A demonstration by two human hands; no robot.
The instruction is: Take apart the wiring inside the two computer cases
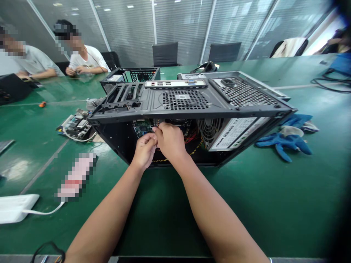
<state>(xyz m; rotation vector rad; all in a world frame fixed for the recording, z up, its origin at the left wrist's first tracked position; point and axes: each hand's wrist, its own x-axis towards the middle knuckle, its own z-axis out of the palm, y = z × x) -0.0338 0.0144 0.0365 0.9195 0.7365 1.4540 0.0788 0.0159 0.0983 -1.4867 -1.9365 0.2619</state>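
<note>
While the table (301, 204) stretches wide, the case (189, 102) stands on it, long axis running left to right, uncovered side toward the person. Its power supply (233, 135) sits right of both hands. Deeper inside, the board (142, 128) lies beyond the fingertips and a little left, so the left hand (145, 151) is nearer its visible corner than the right hand (172, 140). Both hands' fingertips bunch together at the opening; I can't tell whether they pinch anything. The hands and shadow hide much of the interior.
</note>
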